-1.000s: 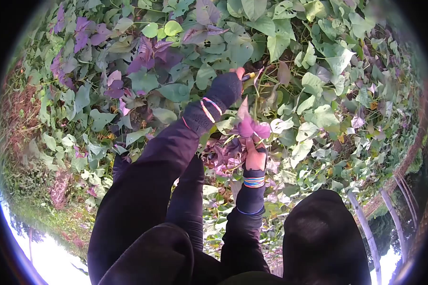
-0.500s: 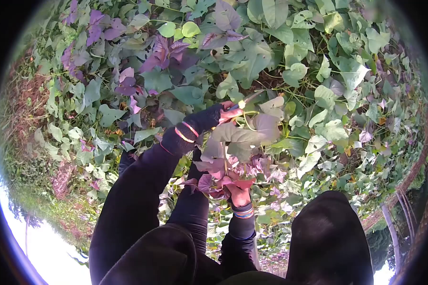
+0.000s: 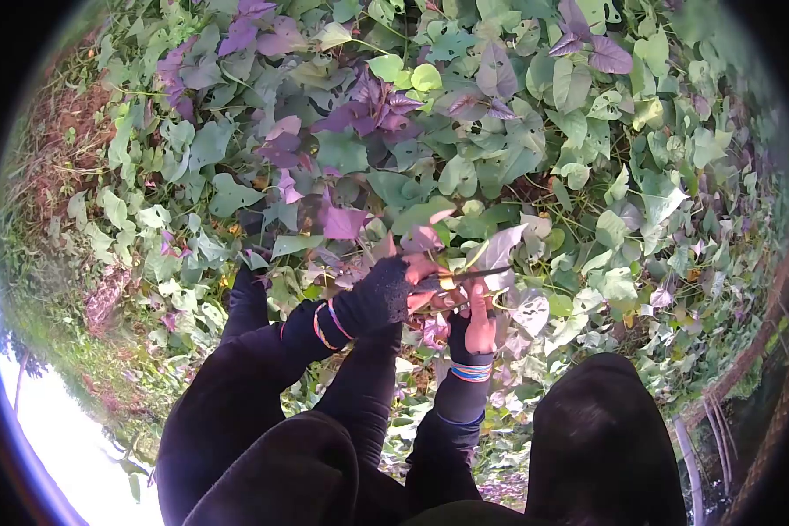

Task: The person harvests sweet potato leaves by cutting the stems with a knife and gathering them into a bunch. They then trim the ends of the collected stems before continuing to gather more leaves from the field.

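Observation:
My left hand (image 3: pixel 419 272), in a dark sleeve with coloured bands at the wrist, is closed around a knife (image 3: pixel 475 276). Its dark blade points to the right and a yellow spot shows near the handle. My right hand (image 3: pixel 478 323) is just below the blade, its fingers bent around a leafy vine stem and one finger or thumb pointing up. A pale heart-shaped leaf (image 3: pixel 501 252) stands out above the blade. Pinkish leaves (image 3: pixel 434 331) show under my hands. The exact grip of the right fingers is partly hidden by the knife and leaves.
Dense green vine leaves (image 3: pixel 609 228) with purple-leaved shoots (image 3: pixel 373 110) cover the ground ahead. My dark-clothed knees (image 3: pixel 605 438) flank the right forearm. Bare reddish soil (image 3: pixel 74 123) lies at the far left, and thin poles (image 3: pixel 688 456) stand at the lower right.
My left hand has come down and back with the knife. My right hand has risen to meet it, and the large leaves between them have shifted. The view has moved slightly left.

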`<move>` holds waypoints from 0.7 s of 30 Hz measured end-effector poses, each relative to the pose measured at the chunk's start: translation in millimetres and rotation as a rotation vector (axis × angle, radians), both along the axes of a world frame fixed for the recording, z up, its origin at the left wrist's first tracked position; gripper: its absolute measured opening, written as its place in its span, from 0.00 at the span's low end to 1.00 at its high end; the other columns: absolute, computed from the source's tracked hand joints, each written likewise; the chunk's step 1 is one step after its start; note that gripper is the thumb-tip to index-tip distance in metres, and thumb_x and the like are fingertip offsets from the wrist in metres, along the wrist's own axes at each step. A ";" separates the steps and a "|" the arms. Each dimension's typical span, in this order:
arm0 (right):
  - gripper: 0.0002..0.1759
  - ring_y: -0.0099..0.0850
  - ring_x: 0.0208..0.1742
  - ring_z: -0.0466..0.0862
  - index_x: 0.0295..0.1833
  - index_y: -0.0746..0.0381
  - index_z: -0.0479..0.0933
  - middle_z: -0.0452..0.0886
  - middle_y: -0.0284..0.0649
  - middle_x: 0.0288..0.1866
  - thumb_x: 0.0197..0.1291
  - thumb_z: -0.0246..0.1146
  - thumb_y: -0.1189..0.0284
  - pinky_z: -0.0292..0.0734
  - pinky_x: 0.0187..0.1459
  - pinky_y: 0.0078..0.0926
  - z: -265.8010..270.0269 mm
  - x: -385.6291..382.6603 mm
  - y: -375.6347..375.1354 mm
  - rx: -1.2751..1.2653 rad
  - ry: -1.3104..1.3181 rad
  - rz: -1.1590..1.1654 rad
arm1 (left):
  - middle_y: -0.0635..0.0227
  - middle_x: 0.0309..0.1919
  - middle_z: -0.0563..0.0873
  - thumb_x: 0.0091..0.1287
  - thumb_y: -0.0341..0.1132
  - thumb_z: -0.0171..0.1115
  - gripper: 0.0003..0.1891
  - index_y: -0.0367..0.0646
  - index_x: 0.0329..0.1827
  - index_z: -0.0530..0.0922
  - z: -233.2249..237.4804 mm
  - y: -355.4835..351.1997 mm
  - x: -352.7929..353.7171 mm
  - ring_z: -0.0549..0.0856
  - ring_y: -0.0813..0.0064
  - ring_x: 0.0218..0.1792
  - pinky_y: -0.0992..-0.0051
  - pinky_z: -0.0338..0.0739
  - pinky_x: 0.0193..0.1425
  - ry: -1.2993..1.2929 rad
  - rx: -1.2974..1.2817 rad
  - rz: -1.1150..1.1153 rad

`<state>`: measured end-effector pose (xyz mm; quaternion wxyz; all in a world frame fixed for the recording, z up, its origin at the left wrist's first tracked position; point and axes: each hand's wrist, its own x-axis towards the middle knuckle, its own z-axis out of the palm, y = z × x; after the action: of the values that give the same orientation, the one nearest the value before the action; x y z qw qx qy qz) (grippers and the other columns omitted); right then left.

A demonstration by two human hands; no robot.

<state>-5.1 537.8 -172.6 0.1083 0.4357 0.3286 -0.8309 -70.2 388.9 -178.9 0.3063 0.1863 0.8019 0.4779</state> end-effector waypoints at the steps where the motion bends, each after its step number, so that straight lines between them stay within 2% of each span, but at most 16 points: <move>1: 0.19 0.26 0.36 0.74 0.54 0.68 0.64 0.73 0.43 0.44 0.61 0.48 0.68 0.71 0.36 0.22 -2.7 -4.7 -1.8 0.006 -0.020 0.097 | 0.60 0.33 0.77 0.52 0.30 0.59 0.15 0.43 0.44 0.74 1.5 6.0 5.7 0.78 0.61 0.36 0.69 0.71 0.40 0.060 0.040 -0.064; 2: 0.17 0.25 0.36 0.74 0.51 0.68 0.67 0.75 0.42 0.41 0.61 0.48 0.69 0.70 0.37 0.20 -4.6 -9.3 -3.6 0.013 -0.041 0.194 | 0.59 0.34 0.77 0.52 0.32 0.59 0.15 0.45 0.44 0.74 1.6 8.7 8.2 0.78 0.60 0.39 0.68 0.71 0.43 0.120 0.078 -0.128; 4: 0.11 0.24 0.38 0.74 0.43 0.67 0.72 0.75 0.38 0.38 0.60 0.48 0.73 0.70 0.34 0.18 -1.5 -14.5 -3.1 0.275 -0.012 0.283 | 0.60 0.37 0.76 0.51 0.32 0.60 0.15 0.45 0.43 0.75 -13.8 3.9 -3.6 0.76 0.62 0.42 0.70 0.70 0.46 -0.199 0.053 0.063; 5: 0.11 0.23 0.38 0.74 0.42 0.67 0.72 0.75 0.38 0.37 0.60 0.48 0.74 0.70 0.35 0.18 1.7 -15.2 -3.3 0.283 -0.042 0.315 | 0.58 0.43 0.74 0.50 0.32 0.60 0.16 0.46 0.43 0.76 -29.6 3.2 -19.7 0.74 0.62 0.46 0.71 0.69 0.48 -0.019 0.084 0.263; 6: 0.10 0.23 0.38 0.74 0.42 0.66 0.72 0.76 0.37 0.36 0.60 0.48 0.75 0.70 0.35 0.18 4.2 -14.8 -3.3 0.291 -0.072 0.347 | 0.58 0.49 0.69 0.48 0.31 0.62 0.17 0.46 0.44 0.77 -37.6 1.3 -45.7 0.73 0.61 0.48 0.71 0.70 0.48 0.120 -0.075 0.413; 8: 0.11 0.23 0.38 0.74 0.43 0.64 0.74 0.75 0.37 0.39 0.60 0.48 0.73 0.70 0.37 0.19 -0.8 1.3 0.0 0.452 0.027 0.784 | 0.57 0.56 0.62 0.42 0.33 0.64 0.18 0.48 0.41 0.78 -79.0 -10.7 -100.7 0.69 0.57 0.51 0.65 0.67 0.51 0.593 -0.261 0.538; 10: 0.12 0.24 0.39 0.74 0.46 0.62 0.73 0.75 0.37 0.41 0.61 0.48 0.71 0.69 0.42 0.20 -0.9 12.1 -9.1 0.246 0.134 1.023 | 0.59 0.55 0.66 0.42 0.33 0.63 0.19 0.47 0.41 0.78 -125.3 -25.4 -143.0 0.72 0.58 0.48 0.67 0.69 0.49 0.697 -0.480 0.524; 11: 0.13 0.23 0.38 0.73 0.48 0.64 0.71 0.75 0.36 0.39 0.61 0.48 0.70 0.67 0.43 0.21 -0.6 17.3 -15.3 0.071 0.061 1.013 | 0.59 0.55 0.66 0.42 0.33 0.63 0.19 0.47 0.41 0.78 -143.2 -32.4 -146.5 0.72 0.58 0.48 0.67 0.69 0.49 0.688 -0.482 0.538; 12: 0.15 0.23 0.37 0.73 0.49 0.66 0.70 0.75 0.35 0.37 0.61 0.48 0.69 0.65 0.43 0.21 -0.9 21.7 -22.9 -0.102 -0.011 0.993 | 0.61 0.51 0.70 0.43 0.32 0.62 0.18 0.46 0.41 0.78 -157.6 -40.3 -147.7 0.74 0.60 0.45 0.69 0.69 0.47 0.479 -0.294 0.544; 13: 0.17 0.24 0.36 0.74 0.48 0.67 0.70 0.76 0.36 0.34 0.61 0.48 0.66 0.66 0.43 0.20 -15.6 34.0 -30.4 -0.156 0.169 0.979 | 0.63 0.47 0.74 0.43 0.31 0.62 0.18 0.44 0.41 0.77 -161.5 -48.3 -148.1 0.76 0.62 0.41 0.70 0.70 0.46 0.275 -0.107 0.540; 15: 0.18 0.25 0.34 0.74 0.48 0.68 0.70 0.76 0.37 0.32 0.61 0.48 0.65 0.66 0.42 0.20 -32.0 33.7 -34.6 -0.258 0.160 0.882 | 0.65 0.36 0.78 0.47 0.29 0.60 0.16 0.42 0.42 0.76 -93.9 -54.4 -123.3 0.77 0.70 0.35 0.74 0.71 0.43 0.092 0.097 0.711; 16: 0.19 0.25 0.33 0.75 0.47 0.68 0.70 0.76 0.37 0.29 0.61 0.48 0.64 0.66 0.40 0.20 -39.7 32.8 -37.7 -0.352 0.146 0.778 | 0.66 0.41 0.77 0.52 0.28 0.58 0.15 0.40 0.44 0.75 -60.1 -58.8 -103.0 0.76 0.73 0.40 0.75 0.70 0.46 -0.102 0.170 0.742; 17: 0.20 0.25 0.30 0.73 0.47 0.68 0.70 0.75 0.38 0.24 0.60 0.49 0.62 0.66 0.37 0.19 -47.4 34.1 -42.6 -0.253 0.020 0.750 | 0.66 0.45 0.75 0.56 0.27 0.56 0.13 0.39 0.45 0.74 -30.5 -64.6 -78.2 0.75 0.76 0.45 0.75 0.69 0.50 -0.300 0.243 0.770; 18: 0.21 0.26 0.24 0.73 0.46 0.71 0.69 0.74 0.38 0.22 0.61 0.47 0.61 0.67 0.30 0.22 -49.7 28.7 -51.4 -0.294 -0.035 0.612 | 0.67 0.45 0.75 0.56 0.25 0.56 0.14 0.39 0.46 0.74 -9.0 -73.0 -51.5 0.75 0.76 0.46 0.76 0.69 0.50 -0.353 0.232 0.720; 20: 0.26 0.26 0.27 0.73 0.50 0.70 0.67 0.76 0.40 0.28 0.61 0.45 0.56 0.67 0.30 0.22 -66.0 22.5 -63.0 -0.371 -0.094 0.493 | 0.65 0.45 0.74 0.51 0.25 0.57 0.15 0.42 0.43 0.75 13.8 -85.3 3.0 0.76 0.75 0.42 0.75 0.70 0.47 -0.349 0.283 0.672; 21: 0.27 0.26 0.28 0.73 0.49 0.69 0.68 0.77 0.41 0.31 0.61 0.44 0.55 0.66 0.31 0.20 -68.3 16.4 -70.4 -0.409 -0.084 0.473 | 0.64 0.45 0.74 0.49 0.24 0.58 0.16 0.42 0.44 0.75 35.3 -92.7 15.7 0.76 0.70 0.45 0.73 0.70 0.49 -0.368 0.118 0.555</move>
<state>11.2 467.3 -240.9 0.3973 0.3502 0.2422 -0.8129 -54.6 296.2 -143.6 0.2926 -0.1112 0.7245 0.6141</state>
